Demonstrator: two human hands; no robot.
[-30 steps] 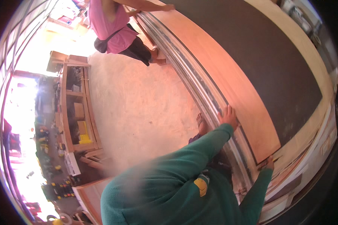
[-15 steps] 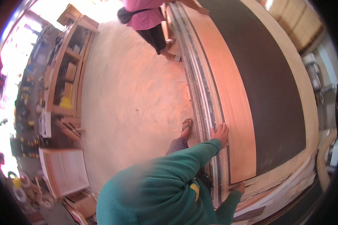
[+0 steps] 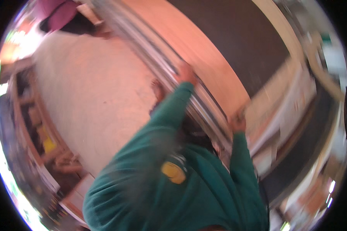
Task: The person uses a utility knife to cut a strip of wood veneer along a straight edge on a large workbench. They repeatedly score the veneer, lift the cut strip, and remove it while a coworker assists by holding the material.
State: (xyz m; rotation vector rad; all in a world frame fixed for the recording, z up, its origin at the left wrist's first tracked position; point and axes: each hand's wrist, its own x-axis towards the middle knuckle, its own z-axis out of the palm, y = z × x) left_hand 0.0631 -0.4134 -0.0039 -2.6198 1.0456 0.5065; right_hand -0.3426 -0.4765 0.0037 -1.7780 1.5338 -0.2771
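Note:
A long light-brown wooden board (image 3: 204,46) lies on a workbench beside a wide dark panel (image 3: 235,42). Along the board's left side run metal rails (image 3: 154,57). My left hand (image 3: 187,74) rests at the strip between rails and board, its fingers smeared by motion. At the board's near end is my right hand (image 3: 237,121), touching or very close to the corner. Its fingers are blurred too, and whether they grip anything does not show. Both forearms are in green sleeves.
A person in a pink top (image 3: 59,15) is at the upper left, past the rails. Wooden shelving (image 3: 27,104) with a yellow item stands on the left. Pale sheets (image 3: 285,111) are stacked by the bench's near end. A curved hose-like thing (image 3: 316,65) is at right.
The whole view has swung round, so the board and rails now slant more and the other person appears farther left. My right hand remains by the board's near end, my left along its side.

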